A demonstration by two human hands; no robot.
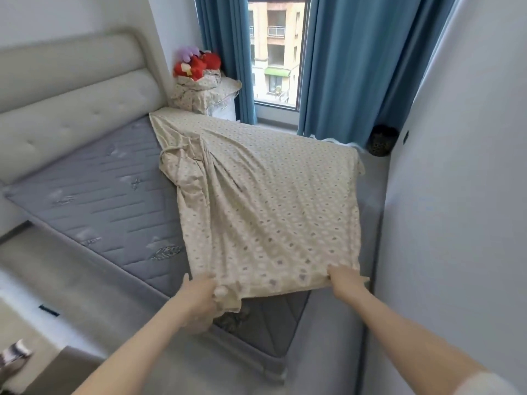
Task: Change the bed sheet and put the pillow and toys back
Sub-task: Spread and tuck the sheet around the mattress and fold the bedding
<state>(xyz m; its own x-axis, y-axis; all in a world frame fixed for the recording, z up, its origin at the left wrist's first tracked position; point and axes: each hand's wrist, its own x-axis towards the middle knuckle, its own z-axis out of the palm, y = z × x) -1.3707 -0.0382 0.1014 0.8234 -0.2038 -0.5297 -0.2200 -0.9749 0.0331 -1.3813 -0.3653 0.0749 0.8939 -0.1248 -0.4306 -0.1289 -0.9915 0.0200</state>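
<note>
Right now the bed sheet, cream with a small dotted print, lies over only the window-side half of the mattress. Its free edge is bunched in a loose fold down the middle, and the grey quilted half toward the room is bare. Your left hand has its fingers curled round a gathered wad of the sheet's near edge. Your right hand pinches the same edge just beside the mattress's near corner, with the cloth lifted a little off the top there.

You look to be partway through putting the sheet on, working along the foot of the bed. I'd say the next move is to draw this edge down over the near corner and tuck it under. The far corners should be left alone, since the one by the curtain only drapes over the mattress. After that the bunched fold has to be carried across to the bare side and up to the headboard.

The toys, red and purple plush, sit on a pile of matching patterned cloth beside the head of the bed. What seems to be the pillow lies with them, so both are waiting for a later step.
</note>
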